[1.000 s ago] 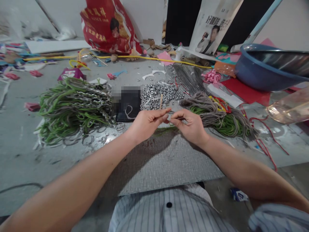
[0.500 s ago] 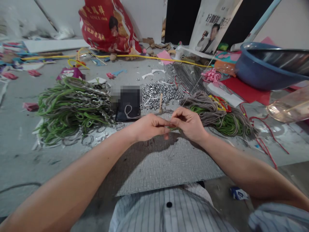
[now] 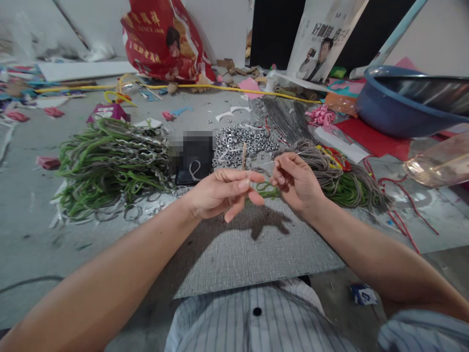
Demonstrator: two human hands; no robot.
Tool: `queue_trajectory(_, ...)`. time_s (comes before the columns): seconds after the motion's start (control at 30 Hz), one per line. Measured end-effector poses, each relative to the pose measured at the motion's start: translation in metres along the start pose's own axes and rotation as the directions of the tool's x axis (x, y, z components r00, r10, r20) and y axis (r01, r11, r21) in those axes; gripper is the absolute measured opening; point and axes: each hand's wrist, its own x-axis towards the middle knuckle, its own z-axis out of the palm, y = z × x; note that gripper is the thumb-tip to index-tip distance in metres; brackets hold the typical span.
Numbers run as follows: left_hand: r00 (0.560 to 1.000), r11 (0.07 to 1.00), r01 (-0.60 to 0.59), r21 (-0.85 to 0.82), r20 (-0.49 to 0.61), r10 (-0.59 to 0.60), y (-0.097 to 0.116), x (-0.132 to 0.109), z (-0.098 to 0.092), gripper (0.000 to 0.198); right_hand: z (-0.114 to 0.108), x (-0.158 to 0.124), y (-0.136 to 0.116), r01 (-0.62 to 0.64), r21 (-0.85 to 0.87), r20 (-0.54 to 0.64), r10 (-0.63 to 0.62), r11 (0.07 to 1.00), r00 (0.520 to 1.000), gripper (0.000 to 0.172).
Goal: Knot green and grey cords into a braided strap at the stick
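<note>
My left hand (image 3: 229, 193) has thumb and index finger pinched at one end of a thin pale wire (image 3: 266, 163), its other fingers spread. My right hand (image 3: 298, 181) is closed, its fingers curled on a green cord (image 3: 269, 193) that loops between both hands. The wire runs past the right fingertips and sticks out beyond them. How the cord joins the wire is hidden. Behind the hands lie a pile of small metal nuts (image 3: 242, 139) and a thin wooden stick (image 3: 244, 155).
On the left lies a bundle of green and grey cords (image 3: 106, 166) with metal chains, beside a dark flat device (image 3: 194, 159). More cords (image 3: 351, 188) lie on the right, near thin grey wires (image 3: 287, 117), a blue basin (image 3: 388, 110) and a clear plastic cup (image 3: 436, 164). A red bag (image 3: 161, 44) stands behind.
My hands were together at the fingertips and have moved apart a little. The right hand has gone up and right, the left fingers have spread, and the green cord shows between them.
</note>
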Motion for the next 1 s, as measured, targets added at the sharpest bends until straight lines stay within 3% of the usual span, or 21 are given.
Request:
queue_trajectory(0.1,0.991,0.994,-0.104,-0.017,-0.087,0.102,-0.001,-0.001,0.003,0.022,-0.001,-0.001,0.003,0.127,-0.094,0.012,-0.126,0.987,0.992,0.018)
queue_trajectory(0.17,0.974,0.990,-0.137,0.017,-0.177,0.138,-0.001,-0.001,0.006,0.026,0.000,-0.003,0.005,0.284,-0.254,0.053,-0.280,0.925,0.959,0.013)
queue_trajectory(0.23,0.951,0.986,-0.157,0.047,-0.261,0.164,0.000,0.000,0.009,0.030,0.001,-0.006,0.006,0.475,-0.440,0.170,-0.449,0.762,0.877,0.006)
queue_trajectory(0.3,0.931,0.983,-0.167,0.074,-0.318,0.182,0.000,0.000,0.010,0.033,0.001,-0.010,0.007,0.624,-0.556,0.336,-0.538,0.549,0.773,0.005)
queue_trajectory(0.4,0.901,0.974,-0.164,0.158,-0.378,0.213,-0.002,0.003,0.009,0.037,0.001,-0.013,0.009,0.727,-0.605,0.520,-0.531,0.324,0.669,0.010)
queue_trajectory(0.53,0.868,0.928,-0.093,0.361,-0.427,0.253,-0.005,0.007,0.006,0.042,-0.002,-0.013,0.010,0.750,-0.635,0.647,-0.404,0.185,0.647,0.014)
queue_trajectory(0.63,0.875,0.835,0.044,0.549,-0.424,0.233,-0.006,0.008,0.005,0.035,-0.003,-0.012,0.011,0.736,-0.653,0.668,-0.321,0.179,0.671,0.015)
queue_trajectory(0.77,0.931,0.687,0.155,0.710,-0.338,0.140,-0.002,0.008,0.003,0.030,-0.002,-0.012,0.009,0.652,-0.700,0.569,-0.324,0.291,0.756,0.012)
queue_trajectory(0.9,0.965,0.668,0.188,0.720,-0.262,0.011,0.002,0.006,0.001,0.035,-0.001,-0.011,0.006,0.574,-0.693,0.449,-0.362,0.436,0.817,0.010)
queue_trajectory(1.0,0.967,0.672,0.241,0.700,-0.229,-0.109,0.005,0.006,0.002,0.033,0.001,-0.010,0.004,0.518,-0.661,0.389,-0.343,0.542,0.855,0.010)
